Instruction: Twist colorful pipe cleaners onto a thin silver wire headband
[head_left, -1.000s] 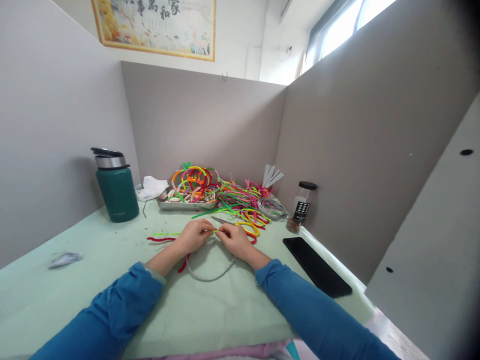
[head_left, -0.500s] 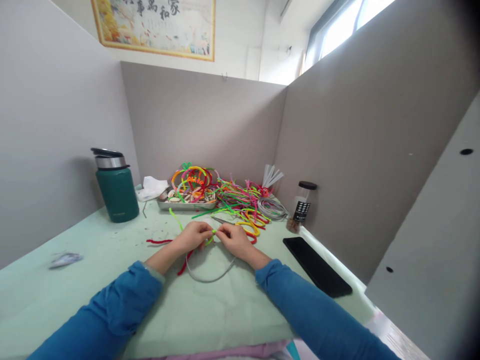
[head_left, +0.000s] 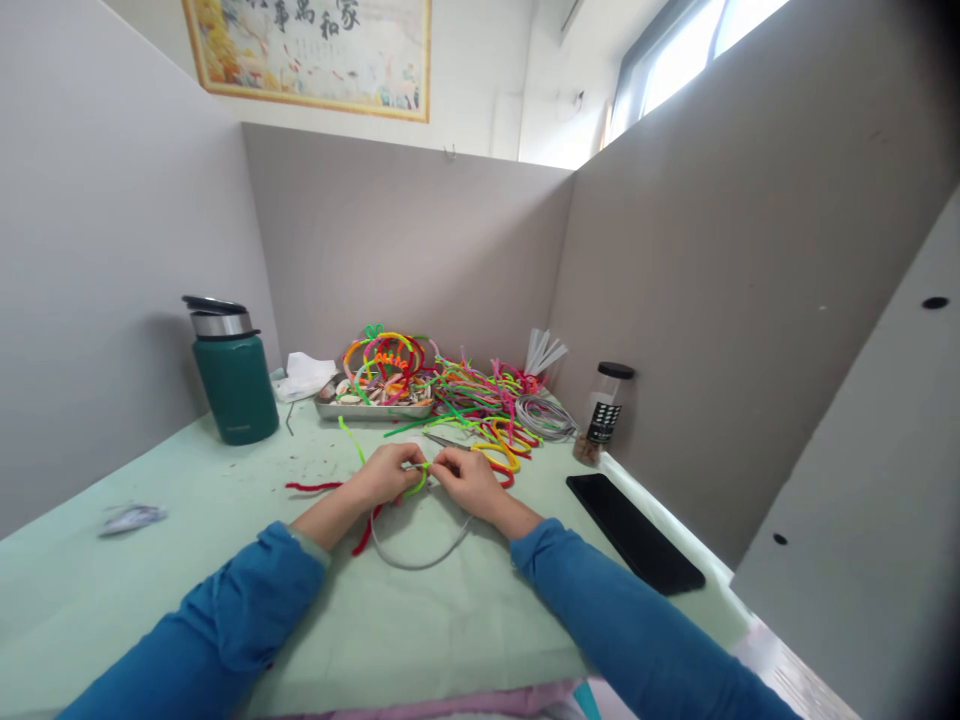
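My left hand (head_left: 386,473) and my right hand (head_left: 466,478) meet over the middle of the pale green table (head_left: 225,600), fingers pinched together. Between them runs a lime green pipe cleaner (head_left: 347,436), bent around the top of a grey headband (head_left: 417,558) whose arc lies toward me. The green stem's free end sticks up to the left of my left hand. A red pipe cleaner (head_left: 315,486) lies on the table under my left wrist.
A pile of coloured pipe cleaners (head_left: 480,400) and a metal tray (head_left: 371,408) with finished hoops sit at the back. A green flask (head_left: 232,375) stands left, a small jar (head_left: 604,412) and a black phone (head_left: 634,533) right. Grey partitions close three sides.
The green pipe cleaner lay flat to the left a second ago; its free end has swung upward and it now loops tighter around the headband. The hands stayed in place.
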